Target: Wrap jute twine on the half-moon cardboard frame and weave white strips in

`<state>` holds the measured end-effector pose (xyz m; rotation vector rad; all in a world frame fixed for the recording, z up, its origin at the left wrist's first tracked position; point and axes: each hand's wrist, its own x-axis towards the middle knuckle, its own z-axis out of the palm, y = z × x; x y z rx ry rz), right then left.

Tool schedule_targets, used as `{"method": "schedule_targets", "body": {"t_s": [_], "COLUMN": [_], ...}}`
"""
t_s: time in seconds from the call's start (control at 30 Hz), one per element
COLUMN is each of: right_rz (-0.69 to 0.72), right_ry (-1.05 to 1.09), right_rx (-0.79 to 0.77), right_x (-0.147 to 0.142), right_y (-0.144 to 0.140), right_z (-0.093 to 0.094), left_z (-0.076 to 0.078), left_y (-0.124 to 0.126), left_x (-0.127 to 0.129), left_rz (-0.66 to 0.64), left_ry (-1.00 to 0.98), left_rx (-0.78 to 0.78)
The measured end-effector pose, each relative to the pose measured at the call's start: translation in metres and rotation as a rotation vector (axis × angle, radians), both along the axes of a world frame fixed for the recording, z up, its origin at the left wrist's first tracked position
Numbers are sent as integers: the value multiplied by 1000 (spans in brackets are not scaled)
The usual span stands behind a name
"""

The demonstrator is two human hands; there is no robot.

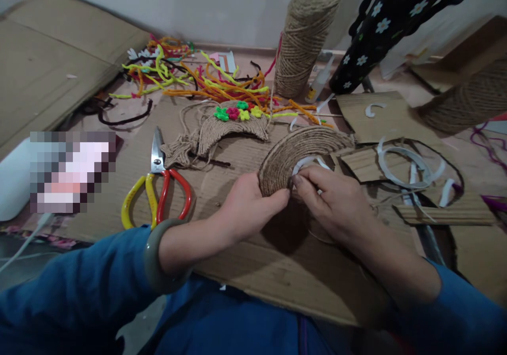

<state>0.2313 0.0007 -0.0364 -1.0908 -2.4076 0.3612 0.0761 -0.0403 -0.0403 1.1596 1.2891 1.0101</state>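
Note:
An arc-shaped piece covered in rows of jute twine point(293, 154) is held up over the cardboard. My left hand point(253, 202) grips its lower left end, thumb across the front. My right hand point(328, 196) pinches at the inner edge, where a white strip point(304, 162) shows; exactly what the fingertips hold is partly hidden. Behind lies a twine crescent point(233, 128) with green, red and yellow pipe-cleaner flowers point(233, 113). A twine-wrapped star point(179, 151) rests beside it. Scissors point(157, 186) with one yellow and one red handle lie left of my left hand.
Coloured pipe cleaners point(214, 83) are heaped at the back. A twine cone point(307, 43), a glue bottle point(319, 83) and a black flowered holder point(380, 27) stand behind. Cardboard offcuts point(368, 165) and a white tape ring point(404, 167) lie right. A pixelated object point(75, 173) is left.

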Motion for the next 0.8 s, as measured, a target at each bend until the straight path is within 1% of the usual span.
{"method": "schedule_targets", "body": {"t_s": [0.1, 0.2, 0.37, 0.53, 0.67, 0.8], "right_rz": [16, 20, 25, 16, 25, 22], "right_ry": [42, 37, -29, -104, -58, -21], "right_rx": [-6, 15, 116, 217, 186, 139], "right_x": [0, 0, 1, 3, 2, 0], "right_y": [0, 0, 0, 0, 0, -1], "right_z": [-1, -2, -4, -5, -6, -5], "left_z": [1, -1, -5, -3, 0, -1], "left_y": [0, 0, -1, 0, 1, 0], "left_x": [1, 1, 0, 1, 0, 0], "left_rz": [3, 2, -8, 4, 27, 15], "left_ry": [-44, -23, 37, 38, 55, 80], "left_rx": [19, 47, 99, 70, 53, 71]}}
